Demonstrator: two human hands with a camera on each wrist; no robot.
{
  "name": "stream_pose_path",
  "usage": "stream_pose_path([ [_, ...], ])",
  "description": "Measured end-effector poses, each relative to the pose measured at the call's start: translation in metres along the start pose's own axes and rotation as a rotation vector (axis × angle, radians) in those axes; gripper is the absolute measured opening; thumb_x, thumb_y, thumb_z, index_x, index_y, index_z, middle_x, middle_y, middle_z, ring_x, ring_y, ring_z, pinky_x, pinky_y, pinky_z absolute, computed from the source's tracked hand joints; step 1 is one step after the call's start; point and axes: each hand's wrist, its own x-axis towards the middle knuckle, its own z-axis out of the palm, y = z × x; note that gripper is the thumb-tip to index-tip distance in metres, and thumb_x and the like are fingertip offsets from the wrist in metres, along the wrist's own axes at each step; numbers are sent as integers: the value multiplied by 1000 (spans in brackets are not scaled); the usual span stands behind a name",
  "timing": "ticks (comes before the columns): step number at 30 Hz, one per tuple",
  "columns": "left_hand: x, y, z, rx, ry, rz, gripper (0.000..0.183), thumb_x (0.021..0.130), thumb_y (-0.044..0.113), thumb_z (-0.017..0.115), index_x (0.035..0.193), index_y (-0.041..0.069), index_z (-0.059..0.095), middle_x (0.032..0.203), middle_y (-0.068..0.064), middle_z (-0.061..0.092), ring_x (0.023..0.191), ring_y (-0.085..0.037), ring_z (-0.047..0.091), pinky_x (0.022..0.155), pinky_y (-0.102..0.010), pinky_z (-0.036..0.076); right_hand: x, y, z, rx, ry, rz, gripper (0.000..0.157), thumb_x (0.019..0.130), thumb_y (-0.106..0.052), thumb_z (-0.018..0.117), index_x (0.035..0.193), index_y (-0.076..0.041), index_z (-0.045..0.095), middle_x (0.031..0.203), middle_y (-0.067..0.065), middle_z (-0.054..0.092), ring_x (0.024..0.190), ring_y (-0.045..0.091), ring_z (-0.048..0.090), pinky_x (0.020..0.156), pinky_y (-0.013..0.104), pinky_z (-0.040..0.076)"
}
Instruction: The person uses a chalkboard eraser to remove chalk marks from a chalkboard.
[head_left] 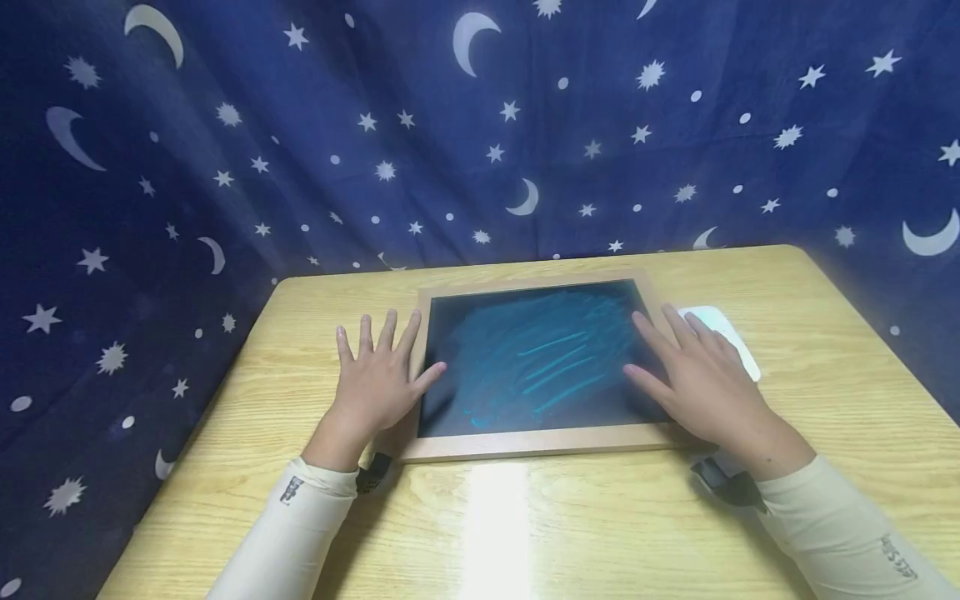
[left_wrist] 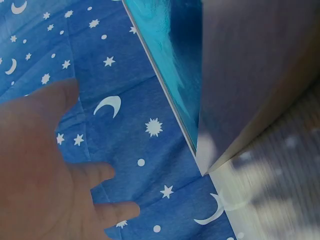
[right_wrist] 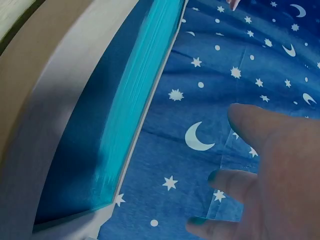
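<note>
A wood-framed chalkboard (head_left: 491, 358) lies flat on the table, smeared with teal chalk and marked by several slanted teal strokes. Over its left edge my left hand (head_left: 378, 383) is spread, fingers straight and holding nothing. My right hand (head_left: 701, 379) is spread over the right edge, also holding nothing. Partly beneath the right fingers is a white, rounded flat object (head_left: 738, 346); its kind is unclear. In the right wrist view, teal shows on two fingertips (right_wrist: 197, 220). Both wrist views show the board's frame beside the hands, which look raised off it.
The pale wooden table (head_left: 585, 525) has rounded far corners. Behind it and along the left hangs a dark blue curtain (head_left: 420, 83) with white moons and stars. Dark wrist straps (head_left: 375, 473) sit below both hands at the sleeve ends.
</note>
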Motion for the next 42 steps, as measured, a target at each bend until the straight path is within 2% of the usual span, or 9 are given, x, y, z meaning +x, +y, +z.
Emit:
stream_pose_path([
  [3, 1, -1, 0, -26, 17, 5, 84, 96, 69, 41, 162, 23, 17, 167, -18, 17, 153, -49, 10, 116, -72, -3, 0, 1, 0, 8, -3, 2, 73, 101, -56, 45, 159, -17, 28, 161, 30, 22, 143, 57, 23, 108, 73, 22],
  [6, 2, -2, 0, -49, 63, 13, 79, 97, 64, 44, 161, 22, 24, 161, -19, 33, 147, -46, 31, 116, -70, 17, 2, 4, -1, 22, 38, -2, 71, 100, -53, 50, 158, -16, 32, 158, 31, 28, 140, 57, 29, 107, 73, 25],
  [9, 4, -4, 2, -72, 96, 19, 71, 99, 57, 47, 157, 19, 34, 147, -20, 50, 129, -44, 53, 103, -65, 40, 3, 10, -2, 41, 110, -2, 63, 99, -45, 57, 151, -12, 43, 150, 30, 42, 133, 54, 40, 101, 72, 33],
  [13, 7, -11, 9, -107, 52, -5, 64, 101, 53, 47, 151, 14, 43, 127, -20, 63, 111, -42, 65, 88, -60, 51, 2, 25, -5, 71, 165, 45, 51, 99, -35, 59, 142, -8, 54, 138, 29, 53, 123, 53, 49, 92, 71, 39],
  [17, 11, -22, 18, -129, -58, -52, 64, 101, 52, 46, 150, 11, 43, 119, -18, 67, 107, -40, 67, 82, -58, 54, 3, 43, -6, 109, 163, 127, 49, 100, -33, 56, 141, -7, 55, 136, 31, 54, 115, 55, 52, 83, 69, 42],
  [22, 14, -30, 26, -170, -153, -63, 66, 102, 52, 44, 151, 7, 41, 131, -21, 64, 115, -40, 65, 83, -56, 54, 4, 61, -6, 122, 93, 191, 56, 101, -38, 52, 146, -6, 48, 139, 35, 47, 115, 59, 47, 83, 71, 39],
  [34, 18, -40, 39, -578, -261, -33, 64, 104, 46, 45, 156, 10, 31, 138, -25, 59, 127, -38, 59, 108, -55, 43, 5, 82, 4, 85, -42, 197, 65, 99, -40, 54, 150, -1, 40, 140, 40, 40, 118, 66, 41, 87, 78, 37],
  [38, 19, -45, 43, -605, -258, -12, 64, 104, 45, 45, 157, 12, 29, 143, -25, 55, 133, -40, 53, 112, -56, 38, 6, 83, 5, 87, -99, 207, 69, 99, -45, 52, 153, -4, 36, 143, 41, 37, 121, 65, 38, 87, 80, 36],
  [42, 21, -49, 46, -563, -256, 2, 58, 106, 40, 39, 157, 14, 29, 122, -20, 67, 122, -36, 61, 108, -56, 41, 7, 84, 7, 90, -130, 209, 69, 99, -45, 53, 154, -6, 35, 145, 40, 34, 124, 65, 37, 88, 80, 35],
])
